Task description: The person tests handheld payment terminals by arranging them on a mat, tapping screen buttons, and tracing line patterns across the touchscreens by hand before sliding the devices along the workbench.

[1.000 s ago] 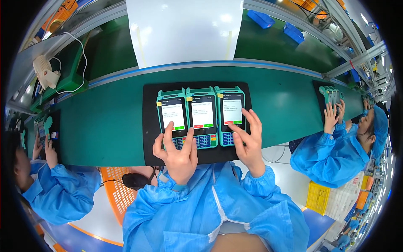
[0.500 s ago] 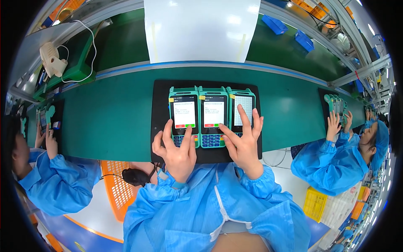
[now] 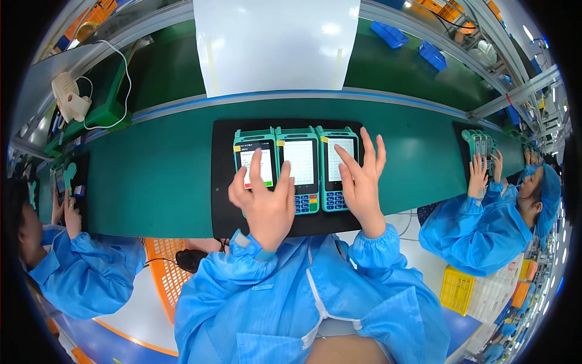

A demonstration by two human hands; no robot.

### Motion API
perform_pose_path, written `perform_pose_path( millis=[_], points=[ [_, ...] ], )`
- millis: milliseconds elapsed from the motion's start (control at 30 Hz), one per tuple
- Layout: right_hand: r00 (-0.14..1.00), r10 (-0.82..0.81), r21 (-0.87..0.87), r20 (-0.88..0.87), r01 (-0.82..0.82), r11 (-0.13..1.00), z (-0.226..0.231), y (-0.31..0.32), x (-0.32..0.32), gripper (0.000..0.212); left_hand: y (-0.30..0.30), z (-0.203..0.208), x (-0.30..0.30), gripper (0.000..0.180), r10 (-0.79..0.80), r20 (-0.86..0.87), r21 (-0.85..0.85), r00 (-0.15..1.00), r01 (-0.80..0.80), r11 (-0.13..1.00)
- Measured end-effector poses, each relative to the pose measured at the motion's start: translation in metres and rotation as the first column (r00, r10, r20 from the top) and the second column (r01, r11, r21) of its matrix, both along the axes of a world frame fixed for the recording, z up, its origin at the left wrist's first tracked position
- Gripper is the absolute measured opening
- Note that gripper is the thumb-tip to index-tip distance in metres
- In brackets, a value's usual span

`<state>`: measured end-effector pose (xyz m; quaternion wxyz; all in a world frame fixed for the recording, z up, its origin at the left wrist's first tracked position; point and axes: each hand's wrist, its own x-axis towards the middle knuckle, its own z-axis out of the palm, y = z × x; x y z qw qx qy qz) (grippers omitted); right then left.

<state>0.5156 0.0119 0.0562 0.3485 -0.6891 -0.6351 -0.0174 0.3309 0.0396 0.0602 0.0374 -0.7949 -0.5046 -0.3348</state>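
Note:
Three green handheld payment terminals stand side by side on a black mat (image 3: pixel 223 182). The left terminal (image 3: pixel 267 159) shows a text screen with red and green buttons along its bottom. White grid screens show on the middle terminal (image 3: pixel 300 167) and the right terminal (image 3: pixel 333 173). My left hand (image 3: pixel 267 209), fingers spread, covers the lower part of the left terminal, whose keypad is hidden. My right hand (image 3: pixel 365 188) has its fingers apart over the right terminal, the index fingertip on or just above its screen. Neither hand grips anything.
A green bench (image 3: pixel 151 170) runs left to right, with a white sheet (image 3: pixel 276 48) behind it. Co-workers in blue smocks (image 3: pixel 88 267) sit on both sides. A white fan (image 3: pixel 70 97) stands at the left. Orange (image 3: pixel 170 267) and yellow baskets (image 3: pixel 456 290) stand below the bench.
The middle terminal's screen has switched from text to a grid. My left hand has moved up over the left screen, and my right hand has shifted from the middle terminal to the right one.

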Motion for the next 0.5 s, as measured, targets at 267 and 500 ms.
perform_pose_path(
  millis=[267, 500],
  points=[
    [1.000, -0.002, -0.048, -0.020, 0.001, 0.999, 0.006, 0.014, 0.001, 0.027, 0.019, 0.001, 0.055, 0.024, -0.059, 0.005, -0.004, 0.998, 0.059, 0.998],
    [0.992, -0.116, -0.023, -0.052, 0.115, 0.993, -0.003, 0.005, 0.028, 0.026, 0.025, -0.002, 0.030, 0.025, 0.082, -0.039, 0.018, 0.996, -0.081, 0.997]
  ],
)
